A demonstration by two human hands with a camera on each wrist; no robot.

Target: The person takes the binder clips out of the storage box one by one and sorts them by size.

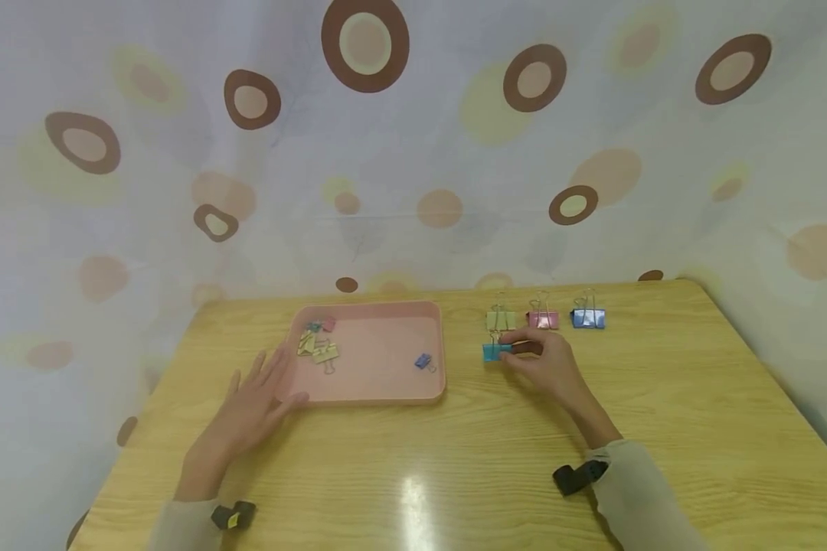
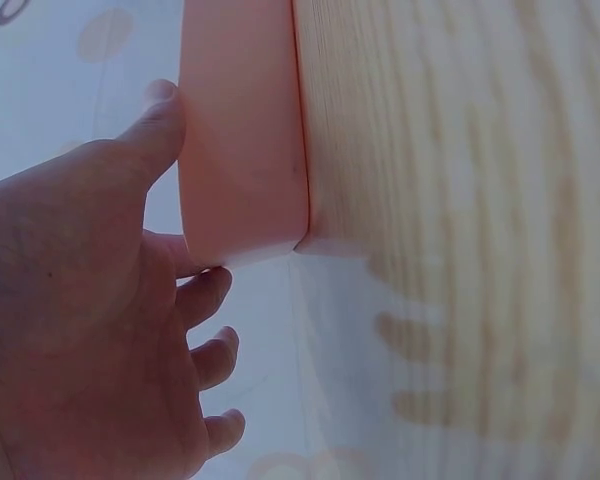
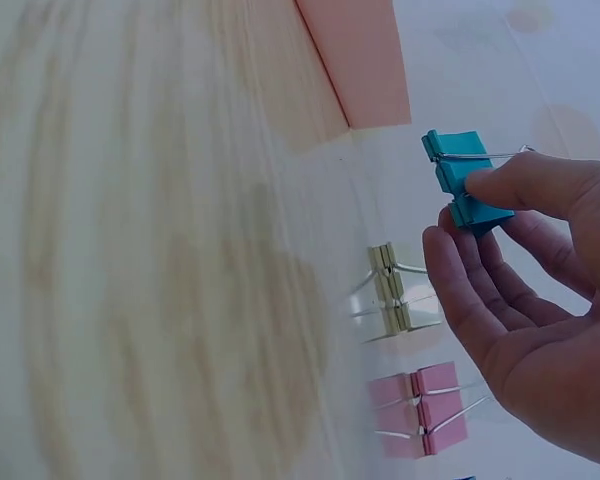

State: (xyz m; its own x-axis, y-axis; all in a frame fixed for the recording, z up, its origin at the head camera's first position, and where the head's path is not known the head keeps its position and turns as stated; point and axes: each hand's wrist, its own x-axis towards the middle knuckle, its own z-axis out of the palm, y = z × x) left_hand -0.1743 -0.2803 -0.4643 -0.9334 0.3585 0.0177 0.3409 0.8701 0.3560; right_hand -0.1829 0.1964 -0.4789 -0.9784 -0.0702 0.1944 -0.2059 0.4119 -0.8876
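Observation:
My right hand (image 1: 524, 352) pinches a teal binder clip (image 1: 495, 351) by its wire handle, low over the wooden table (image 1: 455, 459), just in front of a yellow-green clip (image 1: 500, 320). In the right wrist view the teal clip (image 3: 462, 182) sits between thumb and fingertips (image 3: 490, 188). My left hand (image 1: 265, 383) lies flat on the table with straight fingers, its thumb (image 2: 160, 125) touching the front-left wall of a pink tray (image 2: 242, 150). The tray (image 1: 386, 397) holds several small clips: yellow ones (image 1: 320, 348) at its left and a blue one (image 1: 423, 361) at its right.
Three clips stand in a row behind my right hand: the yellow-green one (image 3: 392, 303), a pink one (image 1: 543, 318) and a blue one (image 1: 588, 318). A spotted curtain (image 1: 413, 153) hangs behind the table's far edge. The table's right edge runs near the blue clip's side.

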